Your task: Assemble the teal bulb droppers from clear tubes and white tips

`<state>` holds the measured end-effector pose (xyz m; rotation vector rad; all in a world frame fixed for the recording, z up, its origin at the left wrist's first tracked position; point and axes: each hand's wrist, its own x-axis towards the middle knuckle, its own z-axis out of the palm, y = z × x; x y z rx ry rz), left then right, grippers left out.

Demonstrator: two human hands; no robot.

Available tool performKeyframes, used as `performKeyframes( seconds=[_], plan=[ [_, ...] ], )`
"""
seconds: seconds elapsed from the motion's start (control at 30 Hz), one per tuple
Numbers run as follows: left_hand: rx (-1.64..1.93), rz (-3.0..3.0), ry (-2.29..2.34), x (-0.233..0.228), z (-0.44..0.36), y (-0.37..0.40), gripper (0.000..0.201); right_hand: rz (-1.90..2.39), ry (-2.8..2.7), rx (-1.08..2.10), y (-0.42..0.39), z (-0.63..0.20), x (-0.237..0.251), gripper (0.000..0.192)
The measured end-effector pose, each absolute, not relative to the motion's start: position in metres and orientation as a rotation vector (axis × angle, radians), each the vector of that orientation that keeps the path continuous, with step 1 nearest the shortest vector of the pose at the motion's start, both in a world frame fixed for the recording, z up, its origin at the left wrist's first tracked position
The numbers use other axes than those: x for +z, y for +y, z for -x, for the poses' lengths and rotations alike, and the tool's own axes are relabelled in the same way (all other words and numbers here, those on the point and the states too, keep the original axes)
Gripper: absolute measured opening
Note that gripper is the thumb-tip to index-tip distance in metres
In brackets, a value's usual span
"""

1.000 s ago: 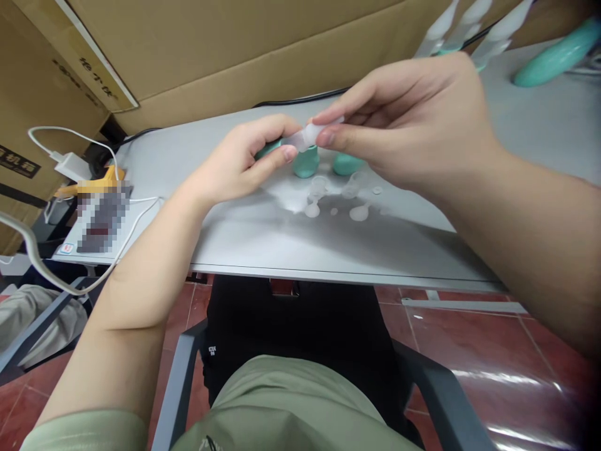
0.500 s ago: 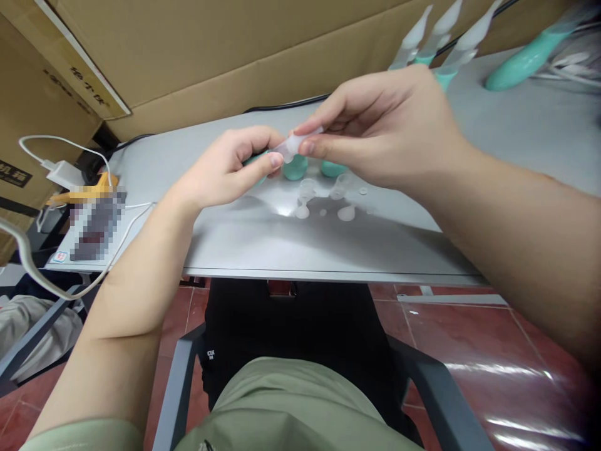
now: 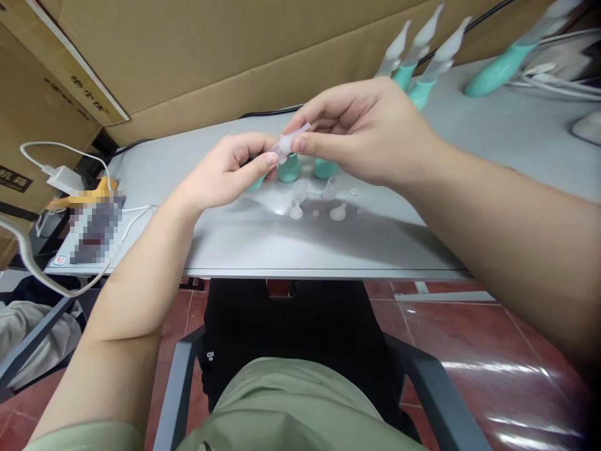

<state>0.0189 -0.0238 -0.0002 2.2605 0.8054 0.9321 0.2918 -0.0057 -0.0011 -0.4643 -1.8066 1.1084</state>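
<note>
My left hand (image 3: 230, 166) is closed round a nasal aspirator with a teal bulb (image 3: 256, 183), mostly hidden by the fingers, and a clear neck. At its upper end, the thumb and fingers of my right hand (image 3: 366, 128) pinch a soft white tip (image 3: 287, 144), which touches the clear neck. Just behind the hands stand two loose teal bulbs, one in the middle (image 3: 288, 169) and one to its right (image 3: 325, 168). In front of them lie clear plastic pieces (image 3: 330, 188), a white teardrop-shaped tip (image 3: 338, 213), a smaller white tip (image 3: 296, 211) and a small ring (image 3: 353, 191).
Several whole aspirators (image 3: 421, 91) stand at the back right, and another aspirator (image 3: 502, 69) leans beside white cables (image 3: 558, 88). Cardboard (image 3: 211, 56) walls the desk's back. A blurred-out dark device (image 3: 96, 232), a white charger (image 3: 66, 180) and a cable lie left.
Both hands still hold the aspirator and its white tip. The right hand has shifted slightly left with the tip; the view has turned a little, so more of the right side shows.
</note>
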Motion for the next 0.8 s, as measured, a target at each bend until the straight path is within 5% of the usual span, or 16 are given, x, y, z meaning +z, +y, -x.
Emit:
performKeyframes(
  seconds=[0.17, 0.33, 0.57, 0.8],
  plan=[
    [0.935, -2.229, 0.807, 0.003, -0.018, -0.025, 0.071, 0.467, -1.847, 0.956, -0.004, -0.289, -0.006, 0.02],
    [1.101, -2.152, 0.889, -0.003, 0.001, -0.002, 0.069, 0.667, -1.865, 0.763, -0.004, -0.297, -0.002, 0.056],
    [1.197, -2.08, 1.274, -0.03, 0.05, 0.07, 0.105, 0.774, -2.005, 0.632, 0.001, -0.301, -0.009, 0.04],
    [1.155, -2.002, 1.521, -0.054, 0.064, 0.098, 0.057, 0.677, -2.115, 0.683, -0.007, -0.303, -0.006, 0.028]
  ],
)
